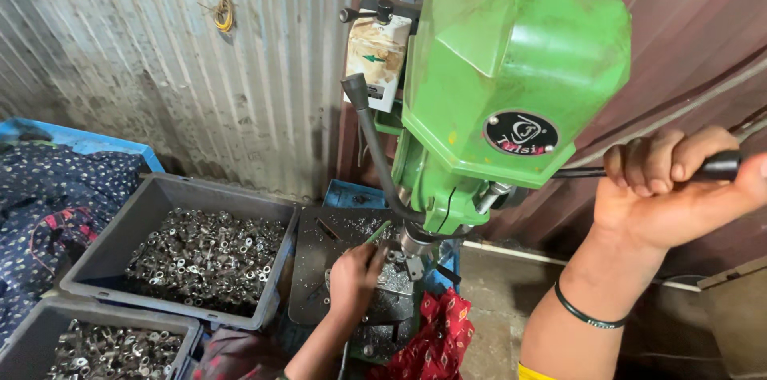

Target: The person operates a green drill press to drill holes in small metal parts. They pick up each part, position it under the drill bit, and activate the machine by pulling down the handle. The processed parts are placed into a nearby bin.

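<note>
A big green drill machine stood in front of a wavy metal wall. The right hand was up high on the right side. Its fingers were curled tight around the black handle of the machine's lever, and a thin black band sat on that wrist.

The left hand was down low, under the green machine. It rested on the dark work plate, just beside the shiny drill tip. Its fingers were bent and seemed to pinch something small against the plate, but the small thing was too hidden to see. Little metal bits lay all over the plate around that hand.

To the left sat a grey bin full of small shiny metal rings and nuts. A second grey bin with the same kind of bits sat at the bottom left corner, near the first. A red cloth with a pattern lay just right of the left arm. A dark blue cloth with spots lay at the far left, by a blue crate.
</note>
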Demonstrator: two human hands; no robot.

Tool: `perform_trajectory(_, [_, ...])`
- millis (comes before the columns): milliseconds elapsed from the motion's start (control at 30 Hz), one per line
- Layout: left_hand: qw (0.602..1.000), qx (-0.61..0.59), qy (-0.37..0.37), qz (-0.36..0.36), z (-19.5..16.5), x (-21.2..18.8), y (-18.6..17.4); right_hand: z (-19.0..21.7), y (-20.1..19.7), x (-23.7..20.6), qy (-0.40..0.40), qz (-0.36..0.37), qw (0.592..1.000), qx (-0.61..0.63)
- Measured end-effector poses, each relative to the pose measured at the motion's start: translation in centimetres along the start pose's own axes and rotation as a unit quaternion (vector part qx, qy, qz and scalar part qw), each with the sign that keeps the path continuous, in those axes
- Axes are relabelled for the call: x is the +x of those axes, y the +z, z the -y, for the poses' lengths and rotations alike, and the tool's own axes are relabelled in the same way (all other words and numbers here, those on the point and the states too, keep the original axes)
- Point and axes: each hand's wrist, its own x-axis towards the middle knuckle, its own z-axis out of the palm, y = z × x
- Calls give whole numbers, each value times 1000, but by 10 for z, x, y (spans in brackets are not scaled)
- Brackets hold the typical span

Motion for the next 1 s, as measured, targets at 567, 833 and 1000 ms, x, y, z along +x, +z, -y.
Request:
perform_trajectory(567, [992,-57,86,-76,6,-14,9,9,-16,-40,-44,-30,998,16])
perform_trajectory(833, [984,19,134,-114,-1,1,-10,-2,-101,-128,-190,131,948,-221])
perform_trajectory(1000, [983,23,153,-98,-1,2,-10,0,-118,-139,-192,93,948,-237])
